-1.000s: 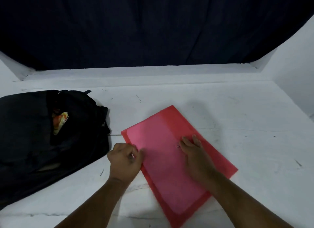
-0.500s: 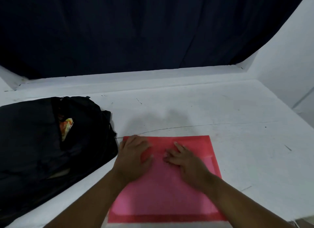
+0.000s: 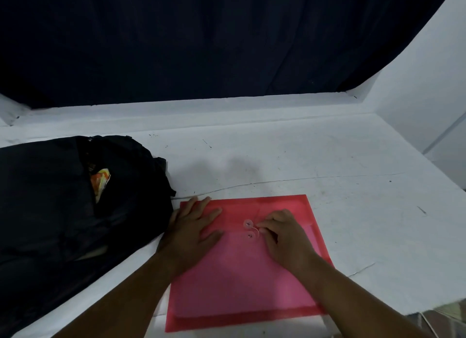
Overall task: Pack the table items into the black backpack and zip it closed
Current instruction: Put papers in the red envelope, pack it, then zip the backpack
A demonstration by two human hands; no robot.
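Observation:
A red plastic document envelope (image 3: 239,274) lies flat on the white table, square to me. It has two round clear buttons joined by a thin string (image 3: 249,229) near its top flap. My left hand (image 3: 194,230) presses flat on the envelope's upper left corner, fingers spread. My right hand (image 3: 282,237) has its fingertips curled and pinches the string beside the buttons. The black backpack (image 3: 63,211) lies on its side at the left, its opening unzipped, with an orange and yellow item (image 3: 100,182) showing inside. My left hand's edge is close to the backpack.
The white table (image 3: 340,186) stretches to the right and back, with a raised ledge along the far side. A dark curtain (image 3: 201,47) hangs behind. A white wall (image 3: 428,98) rises at the right. The table's near right edge drops off.
The envelope has been turned from a slant to square with me and flipped, so its button side now shows. My left hand opened flat on it; my right hand moved to the string.

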